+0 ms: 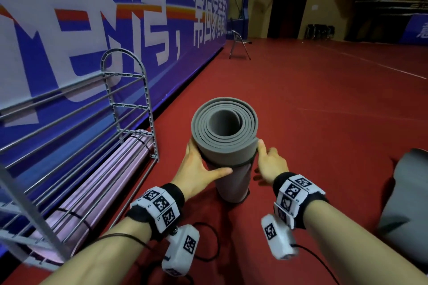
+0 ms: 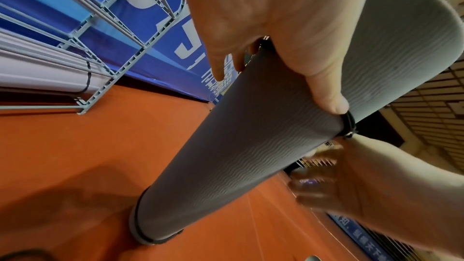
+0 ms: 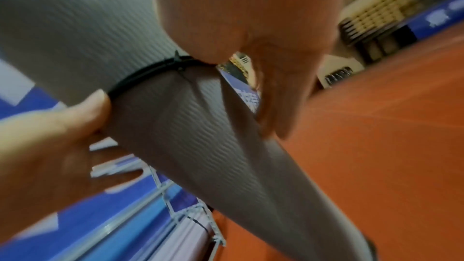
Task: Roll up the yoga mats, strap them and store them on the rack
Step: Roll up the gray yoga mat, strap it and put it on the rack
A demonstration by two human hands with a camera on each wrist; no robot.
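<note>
Both my wrists carry marked bands and camera units, nearest the lens. Beyond them the grey mat (image 1: pixel 225 136), rolled, stands upright on the red floor (image 1: pixel 312 122), just right of the rack (image 1: pixel 129 104). My left hand (image 1: pixel 196 166) wraps its upper part, thumb laid across the front beside the upper strap (image 3: pixel 148 74), fingers curled round the far side. My right hand (image 1: pixel 268 164) rests against the opposite side, index finger straight along the roll; its other fingers are blurred, so I cannot tell their set. A lower strap (image 2: pixel 140 231) circles the base. A pink mat (image 1: pixel 97 183) lies strapped on the rack's bottom tier. Judgement: foam is light, soft, ribbed, not slippery; grip mid-length, clear of the straps, to keep the coil tight.
</note>
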